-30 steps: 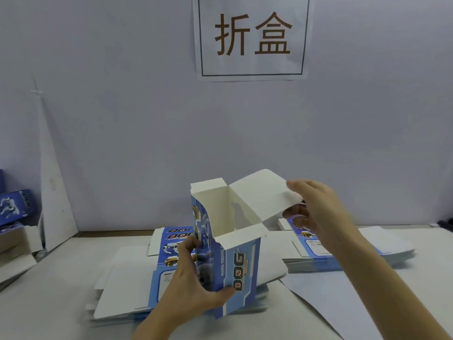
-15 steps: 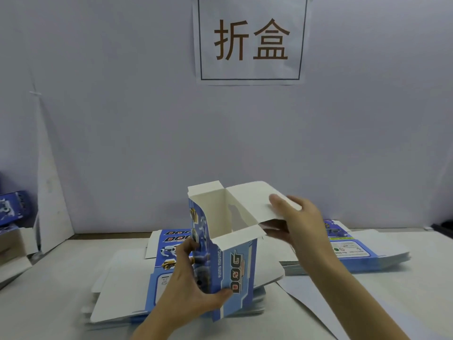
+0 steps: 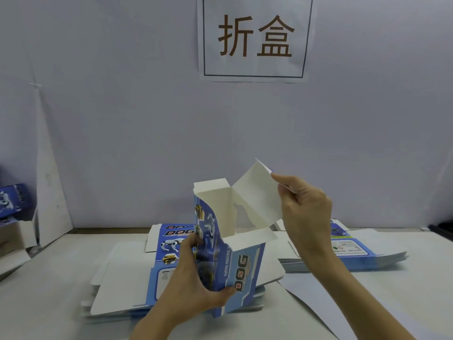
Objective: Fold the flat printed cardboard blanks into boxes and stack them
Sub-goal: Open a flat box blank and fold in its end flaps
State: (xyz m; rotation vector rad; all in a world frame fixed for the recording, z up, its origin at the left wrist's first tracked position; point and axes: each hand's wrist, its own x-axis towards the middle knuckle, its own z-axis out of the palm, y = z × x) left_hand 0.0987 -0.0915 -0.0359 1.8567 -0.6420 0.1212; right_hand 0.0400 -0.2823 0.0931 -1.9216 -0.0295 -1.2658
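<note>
A blue printed box [image 3: 241, 268] marked DOG stands upright above the table, its top open and white inside. My left hand [image 3: 193, 285] grips its lower body, thumb on the front corner, fingers round the left side. My right hand [image 3: 304, 207] pinches the right edge of the large white lid flap [image 3: 257, 195], which is raised and tilted up to the right. Two smaller flaps stick out at the back left and front. A stack of flat blanks [image 3: 127, 276] lies under and behind the box.
A second pile of flat blanks [image 3: 362, 251] lies on the table at the right. Folded blue boxes [image 3: 12, 200] and white cardboard sit at the far left edge. A white sheet [image 3: 316, 298] lies at front right. A paper sign [image 3: 255, 38] hangs on the wall.
My right hand has lifted the big lid flap from nearly level to tilted upward. The box has stayed in my left hand, almost still.
</note>
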